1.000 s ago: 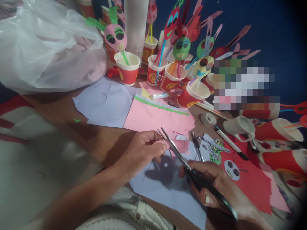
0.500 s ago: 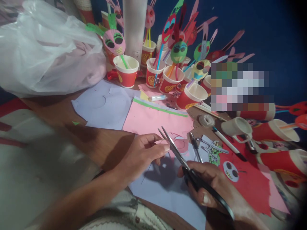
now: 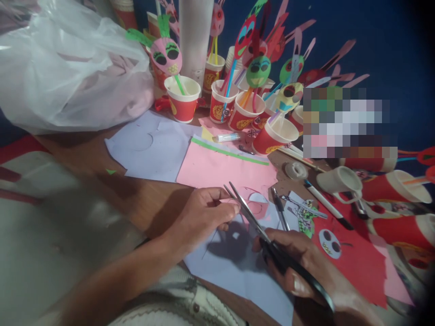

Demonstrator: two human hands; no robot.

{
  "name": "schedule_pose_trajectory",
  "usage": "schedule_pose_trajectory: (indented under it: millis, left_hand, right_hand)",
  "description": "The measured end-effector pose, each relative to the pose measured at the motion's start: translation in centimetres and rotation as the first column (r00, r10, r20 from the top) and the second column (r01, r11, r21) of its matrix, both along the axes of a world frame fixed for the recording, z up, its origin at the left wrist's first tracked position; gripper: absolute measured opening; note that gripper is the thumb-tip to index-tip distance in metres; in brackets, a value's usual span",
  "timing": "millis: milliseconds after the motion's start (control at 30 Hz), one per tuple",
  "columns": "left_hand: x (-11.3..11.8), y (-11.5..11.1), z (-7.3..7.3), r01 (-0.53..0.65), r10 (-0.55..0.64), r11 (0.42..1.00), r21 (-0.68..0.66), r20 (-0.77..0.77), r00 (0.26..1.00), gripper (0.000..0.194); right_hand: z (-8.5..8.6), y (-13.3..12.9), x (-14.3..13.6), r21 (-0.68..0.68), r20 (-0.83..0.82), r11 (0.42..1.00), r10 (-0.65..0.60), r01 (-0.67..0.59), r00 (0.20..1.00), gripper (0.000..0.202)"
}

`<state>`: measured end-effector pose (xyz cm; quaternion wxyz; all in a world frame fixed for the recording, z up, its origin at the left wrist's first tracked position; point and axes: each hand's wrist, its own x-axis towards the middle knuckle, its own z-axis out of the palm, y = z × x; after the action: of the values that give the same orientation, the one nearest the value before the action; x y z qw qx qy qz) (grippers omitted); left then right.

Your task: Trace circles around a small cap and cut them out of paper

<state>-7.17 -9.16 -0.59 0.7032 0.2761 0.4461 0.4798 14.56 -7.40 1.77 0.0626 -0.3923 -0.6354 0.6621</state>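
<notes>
On the table [image 3: 146,203], the plastic bag [image 3: 74,68] is sitting at the back left. To its right, paper cups [image 3: 182,108] are standing along the back, straws [image 3: 179,84] rising from them. Before the cups, the left sheet [image 3: 149,149] is lying beside the middle sheet [image 3: 224,170]. Right of these, the tape roll [image 3: 296,170] is resting left of the mug [image 3: 335,180]. Farther right and nearer, the face cutout [image 3: 329,244] is lying on the right sheet [image 3: 360,271]. Over the front sheet [image 3: 251,280], 2 hands are hovering: the left hand [image 3: 214,213] is holding the paper piece [image 3: 260,208], the right hand [image 3: 302,249] the scissors [image 3: 260,228].
</notes>
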Motion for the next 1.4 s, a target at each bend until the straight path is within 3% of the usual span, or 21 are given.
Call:
schedule_pose_trajectory:
  millis: [333,467,633,833,1133,1400]
  left_hand:
    - [0.1,0.2,0.4,0.016,-0.017,1.000,-0.012,-0.079,0.997,0.007]
    - [0.1,0.2,0.5,0.016,-0.017,1.000,-0.013,-0.095,0.995,0.006]
    - [0.2,0.2,0.5,0.018,-0.017,1.000,0.011,-0.105,0.994,0.007]
    - [0.1,0.1,0.3,0.024,-0.023,1.000,0.012,-0.118,0.993,0.008]
    - [0.0,0.1,0.2,0.048,-0.043,0.998,0.041,-0.135,0.990,0.010]
    - [0.0,0.0,0.1,0.049,-0.042,0.997,0.055,-0.127,0.991,0.009]
  right_hand:
    - [0.3,-0.3,-0.1,0.093,0.023,0.996,0.009,-0.012,1.000,0.047]
    - [-0.3,-0.5,0.5,0.136,0.053,0.990,-0.047,0.039,0.998,0.055]
    - [-0.6,-0.5,0.9,0.101,0.071,0.994,-0.048,0.041,0.996,0.053]
    - [-0.2,-0.3,0.7,0.170,0.139,0.984,-0.071,0.047,0.988,0.059]
    - [1.4,0.1,-0.1,0.154,0.135,0.987,-0.056,0.035,0.989,0.052]
    - [1.4,0.2,-0.1,0.084,0.132,0.996,-0.034,0.023,0.991,0.054]
